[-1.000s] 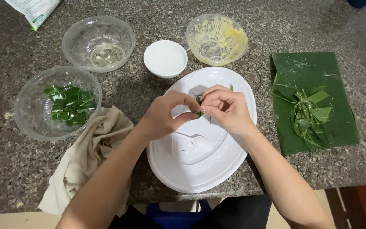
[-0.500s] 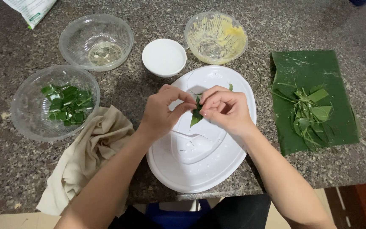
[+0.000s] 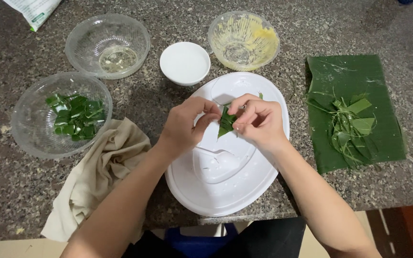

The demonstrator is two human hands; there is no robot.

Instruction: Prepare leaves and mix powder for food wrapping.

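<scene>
Fingertips of our left hand (image 3: 187, 125) and right hand (image 3: 259, 122) pinch a folded green leaf piece (image 3: 225, 123) over the white plate (image 3: 268, 172) at the countertop's near edge, mid-fold.

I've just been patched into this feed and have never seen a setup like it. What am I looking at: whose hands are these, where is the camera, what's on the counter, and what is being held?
There is no machine here: a person works with two bare hands, and the single camera sits on their head, looking down at a speckled stone counter. The left hand and right hand meet over a white oval tray, together pinching a small folded green leaf piece.

Around them: a clear bowl of finished green leaf parcels at far left, a beige cloth beside it, a nearly empty clear bowl, a small white bowl, a clear bowl with yellow residue, and at right a green leaf sheet carrying leaf trimmings.
</scene>
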